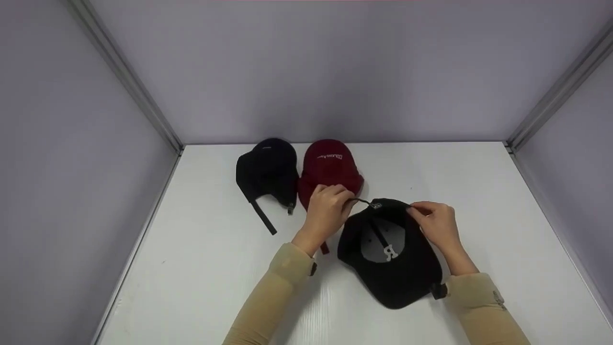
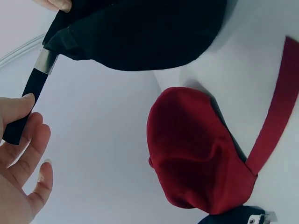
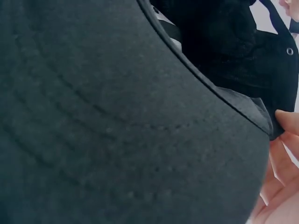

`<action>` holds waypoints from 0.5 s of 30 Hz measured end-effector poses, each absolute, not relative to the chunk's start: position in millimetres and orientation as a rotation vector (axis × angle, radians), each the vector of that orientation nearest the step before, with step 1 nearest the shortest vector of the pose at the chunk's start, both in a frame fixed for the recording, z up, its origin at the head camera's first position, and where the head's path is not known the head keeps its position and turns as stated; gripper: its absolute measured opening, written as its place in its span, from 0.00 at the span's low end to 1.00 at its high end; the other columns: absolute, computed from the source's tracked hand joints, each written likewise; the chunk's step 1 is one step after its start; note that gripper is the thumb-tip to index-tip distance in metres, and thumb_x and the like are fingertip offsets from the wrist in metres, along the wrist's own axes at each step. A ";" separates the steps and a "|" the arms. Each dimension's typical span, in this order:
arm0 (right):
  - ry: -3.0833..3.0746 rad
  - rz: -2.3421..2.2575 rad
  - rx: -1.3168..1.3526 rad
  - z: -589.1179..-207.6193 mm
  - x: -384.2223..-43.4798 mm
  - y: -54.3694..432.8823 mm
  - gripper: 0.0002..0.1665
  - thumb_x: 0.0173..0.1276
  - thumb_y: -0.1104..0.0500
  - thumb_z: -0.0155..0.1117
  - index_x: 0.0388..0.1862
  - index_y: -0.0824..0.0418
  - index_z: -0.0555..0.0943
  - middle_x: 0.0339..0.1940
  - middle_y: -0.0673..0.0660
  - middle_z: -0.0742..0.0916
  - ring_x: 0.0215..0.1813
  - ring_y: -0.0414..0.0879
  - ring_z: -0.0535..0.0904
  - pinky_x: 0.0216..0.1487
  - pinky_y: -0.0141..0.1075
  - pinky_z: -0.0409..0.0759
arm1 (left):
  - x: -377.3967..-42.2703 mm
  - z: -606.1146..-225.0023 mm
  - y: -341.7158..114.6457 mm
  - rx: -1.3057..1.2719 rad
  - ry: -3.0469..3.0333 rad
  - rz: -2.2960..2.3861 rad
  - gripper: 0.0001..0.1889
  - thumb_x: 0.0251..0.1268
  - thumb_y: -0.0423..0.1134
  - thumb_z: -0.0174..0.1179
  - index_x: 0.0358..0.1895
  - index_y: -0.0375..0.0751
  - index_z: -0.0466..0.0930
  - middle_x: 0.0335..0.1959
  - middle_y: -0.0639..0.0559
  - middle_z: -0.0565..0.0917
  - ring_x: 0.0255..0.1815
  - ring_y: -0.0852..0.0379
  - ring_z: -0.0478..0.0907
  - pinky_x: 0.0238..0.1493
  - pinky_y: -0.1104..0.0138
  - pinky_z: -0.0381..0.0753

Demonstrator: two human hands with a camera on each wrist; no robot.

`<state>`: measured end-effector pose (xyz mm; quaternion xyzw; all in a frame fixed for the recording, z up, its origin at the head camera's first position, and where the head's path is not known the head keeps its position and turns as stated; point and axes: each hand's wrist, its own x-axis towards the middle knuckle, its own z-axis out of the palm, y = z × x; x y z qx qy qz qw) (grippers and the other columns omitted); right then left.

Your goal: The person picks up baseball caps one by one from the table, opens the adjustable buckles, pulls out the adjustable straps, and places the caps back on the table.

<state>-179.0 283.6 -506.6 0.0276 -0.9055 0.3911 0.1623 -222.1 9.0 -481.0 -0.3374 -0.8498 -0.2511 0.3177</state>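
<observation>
A black baseball cap (image 1: 390, 280) is held with its inside facing up, and a pale R-shaped mark (image 1: 390, 253) shows within. My left hand (image 1: 329, 208) pinches the free end of its back strap (image 2: 33, 86) between thumb and fingers. The strap runs through a metal buckle (image 2: 46, 61) at the cap's back edge. On the other side, my right hand (image 1: 437, 223) pinches the cap's rim between thumb and fingers. In the right wrist view the brim (image 3: 117, 116) fills most of the picture.
Behind my left hand lies a red cap (image 1: 330, 165) with pale lettering, its strap hanging toward me. A dark cap (image 1: 270, 167) rests to its left with its strap (image 1: 263, 218) undone. Grey walls (image 1: 306, 72) enclose the white table (image 1: 206, 287) at the back and sides.
</observation>
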 end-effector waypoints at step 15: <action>-2.765 1.094 0.156 -512.9 -181.6 285.3 0.10 0.68 0.62 0.67 0.44 0.67 0.85 0.38 0.62 0.88 0.40 0.56 0.85 0.40 0.49 0.80 | -219.0 -495.0 11.2 -0.873 -2.348 -0.726 0.04 0.63 0.39 0.68 0.34 0.45 0.90 0.30 0.56 0.85 0.32 0.59 0.83 0.34 0.63 0.76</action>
